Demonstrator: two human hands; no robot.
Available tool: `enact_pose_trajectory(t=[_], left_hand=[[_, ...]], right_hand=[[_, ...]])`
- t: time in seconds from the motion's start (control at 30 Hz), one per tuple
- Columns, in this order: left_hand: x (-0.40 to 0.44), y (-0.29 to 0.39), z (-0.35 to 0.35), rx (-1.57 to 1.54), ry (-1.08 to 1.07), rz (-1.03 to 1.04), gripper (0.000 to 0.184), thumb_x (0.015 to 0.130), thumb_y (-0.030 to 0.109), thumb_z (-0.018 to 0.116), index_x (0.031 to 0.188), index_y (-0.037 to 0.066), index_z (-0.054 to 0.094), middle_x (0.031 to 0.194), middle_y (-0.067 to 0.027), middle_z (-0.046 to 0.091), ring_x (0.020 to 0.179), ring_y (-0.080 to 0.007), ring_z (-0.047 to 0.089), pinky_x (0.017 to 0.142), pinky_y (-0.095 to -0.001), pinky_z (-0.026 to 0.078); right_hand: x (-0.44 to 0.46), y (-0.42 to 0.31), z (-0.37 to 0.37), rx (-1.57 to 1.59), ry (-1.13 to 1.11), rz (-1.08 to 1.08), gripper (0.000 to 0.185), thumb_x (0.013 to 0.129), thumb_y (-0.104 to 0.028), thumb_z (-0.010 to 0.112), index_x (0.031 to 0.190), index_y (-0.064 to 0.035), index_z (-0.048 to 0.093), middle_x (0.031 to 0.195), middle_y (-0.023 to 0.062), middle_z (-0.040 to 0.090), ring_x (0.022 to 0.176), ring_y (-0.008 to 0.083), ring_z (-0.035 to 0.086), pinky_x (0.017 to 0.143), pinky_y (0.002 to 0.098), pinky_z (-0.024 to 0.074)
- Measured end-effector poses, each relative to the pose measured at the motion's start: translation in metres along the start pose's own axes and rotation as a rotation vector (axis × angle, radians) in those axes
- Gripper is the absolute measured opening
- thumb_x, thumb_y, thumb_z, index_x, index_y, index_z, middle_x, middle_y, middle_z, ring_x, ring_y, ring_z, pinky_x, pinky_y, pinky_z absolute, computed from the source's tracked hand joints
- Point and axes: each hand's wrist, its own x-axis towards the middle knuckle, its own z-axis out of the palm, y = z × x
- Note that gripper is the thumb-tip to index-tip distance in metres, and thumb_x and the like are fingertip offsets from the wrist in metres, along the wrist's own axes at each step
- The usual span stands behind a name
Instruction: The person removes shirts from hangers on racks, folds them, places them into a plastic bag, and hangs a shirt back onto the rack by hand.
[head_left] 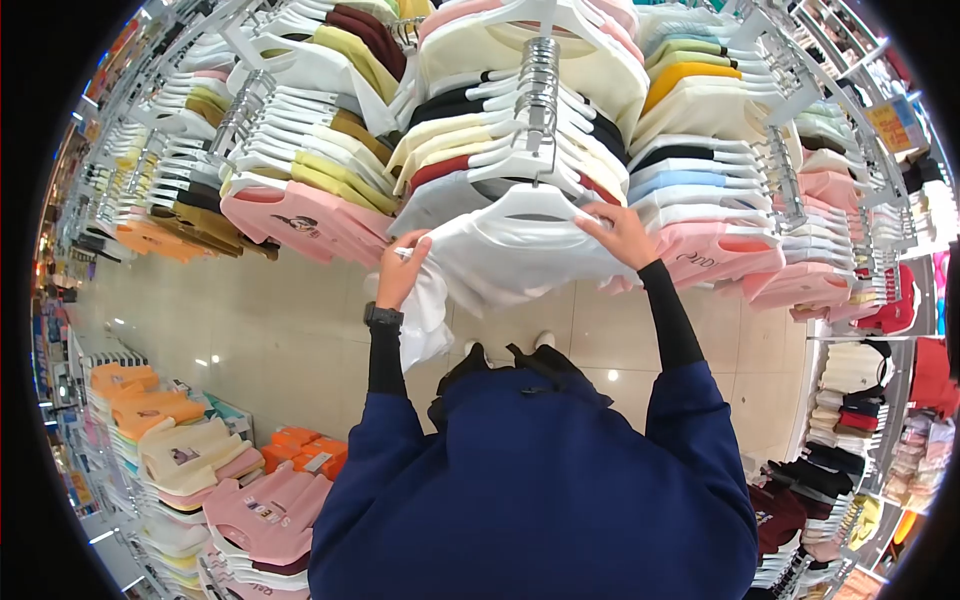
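A white T-shirt (505,262) hangs on a white hanger (520,205) at the front of the middle rail, facing me. My left hand (402,272), with a dark watch at the wrist, is closed on the shirt's left shoulder edge. White fabric (425,318) hangs in folds beside and below that hand. At the opposite shoulder, my right hand (622,238) pinches the shirt near the hanger's end with thumb and fingers. Right behind it on the same rail is a grey shirt (435,200), followed by red, cream and black ones.
Rails of hanging shirts flank the middle one, with pink shirts (310,220) at the left front and more pink (715,250) at the right. Tiled floor (260,310) lies below. Behind me at left are racked shirts (265,510) and orange packs (305,450); shelves stand right.
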Motion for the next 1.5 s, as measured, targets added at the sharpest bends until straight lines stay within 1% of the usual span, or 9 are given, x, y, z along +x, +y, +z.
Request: enact_pose_trajectory(t=[0.2, 0.33, 0.37, 0.5, 0.8, 1.1, 1.3, 1.4, 1.5], left_hand=[[0.012, 0.008, -0.012, 0.104, 0.164, 0.089, 0.031, 0.095, 0.022, 0.061, 0.118, 0.002, 0.066, 0.112, -0.0122, 0.069, 0.104, -0.0211, 0.064, 0.091, -0.0314, 0.047], [0.027, 0.044, -0.008, 0.249, 0.229, 0.334, 0.031, 0.096, 0.022, 0.059, 0.120, 0.004, 0.066, 0.121, -0.0144, 0.066, 0.109, -0.0294, 0.063, 0.093, -0.0346, 0.047], [0.032, 0.054, -0.001, 0.279, 0.242, 0.409, 0.031, 0.096, 0.022, 0.058, 0.121, 0.005, 0.066, 0.124, -0.0146, 0.065, 0.109, -0.0311, 0.063, 0.094, -0.0354, 0.047], [0.060, 0.076, 0.035, 0.282, 0.165, 0.493, 0.032, 0.095, 0.022, 0.058, 0.125, 0.011, 0.065, 0.130, -0.0138, 0.061, 0.113, -0.0317, 0.061, 0.094, -0.0367, 0.047], [0.085, 0.083, 0.074, 0.389, 0.003, 0.480, 0.039, 0.095, 0.026, 0.055, 0.133, 0.018, 0.059, 0.136, -0.0164, 0.056, 0.113, -0.0336, 0.061, 0.089, -0.0398, 0.050], [0.079, 0.087, 0.075, 0.394, -0.022, 0.478, 0.035, 0.094, 0.023, 0.056, 0.128, 0.015, 0.060, 0.132, -0.0169, 0.058, 0.111, -0.0356, 0.061, 0.089, -0.0418, 0.051], [0.071, 0.089, 0.075, 0.393, -0.005, 0.481, 0.033, 0.093, 0.020, 0.058, 0.125, 0.015, 0.061, 0.132, -0.0163, 0.059, 0.110, -0.0354, 0.061, 0.088, -0.0412, 0.051], [0.072, 0.079, 0.076, 0.398, 0.034, 0.541, 0.032, 0.093, 0.020, 0.058, 0.124, 0.015, 0.063, 0.133, -0.0150, 0.058, 0.110, -0.0350, 0.062, 0.087, -0.0407, 0.051], [0.065, 0.077, 0.077, 0.415, 0.071, 0.520, 0.030, 0.093, 0.021, 0.058, 0.123, 0.017, 0.064, 0.130, -0.0124, 0.059, 0.106, -0.0338, 0.063, 0.084, -0.0411, 0.051]], right_hand=[[0.010, -0.008, 0.026, -0.006, 0.310, -0.074, 0.033, 0.087, -0.022, 0.072, 0.110, -0.0005, 0.066, 0.100, 0.0129, 0.063, 0.086, 0.0256, 0.063, 0.081, 0.0361, 0.0496], [0.027, -0.047, 0.035, -0.311, 0.629, -0.278, 0.043, 0.085, -0.017, 0.072, 0.122, -0.0003, 0.058, 0.117, 0.0158, 0.057, 0.104, 0.0285, 0.056, 0.087, 0.0370, 0.0476], [0.030, -0.055, 0.038, -0.257, 0.569, -0.254, 0.051, 0.088, -0.020, 0.068, 0.131, 0.0010, 0.051, 0.131, 0.0192, 0.051, 0.119, 0.0335, 0.050, 0.096, 0.0399, 0.0436], [0.047, -0.036, 0.071, -0.111, 0.433, -0.217, 0.061, 0.095, -0.032, 0.060, 0.141, 0.0024, 0.040, 0.146, 0.0228, 0.040, 0.135, 0.0391, 0.038, 0.112, 0.0437, 0.0292], [0.053, -0.036, 0.078, -0.159, 0.404, -0.139, 0.083, 0.088, -0.039, 0.067, 0.148, 0.0042, 0.027, 0.148, 0.0268, 0.037, 0.134, 0.0400, 0.039, 0.111, 0.0460, 0.0301], [0.051, -0.042, 0.087, -0.248, 0.512, -0.157, 0.089, 0.080, -0.036, 0.075, 0.145, 0.0054, 0.031, 0.139, 0.0253, 0.048, 0.128, 0.0400, 0.046, 0.107, 0.0445, 0.0358], [0.040, -0.048, 0.088, -0.258, 0.470, -0.134, 0.088, 0.080, -0.033, 0.076, 0.145, 0.0054, 0.031, 0.145, 0.0241, 0.042, 0.133, 0.0387, 0.042, 0.109, 0.0439, 0.0344], [0.040, -0.053, 0.097, -0.314, 0.586, -0.214, 0.080, 0.079, -0.025, 0.076, 0.143, 0.0023, 0.036, 0.143, 0.0249, 0.040, 0.131, 0.0393, 0.041, 0.107, 0.0440, 0.0356], [0.035, -0.062, 0.105, -0.292, 0.573, -0.089, 0.074, 0.079, -0.021, 0.075, 0.141, -0.0015, 0.040, 0.134, 0.0258, 0.039, 0.122, 0.0405, 0.042, 0.104, 0.0487, 0.0349]])
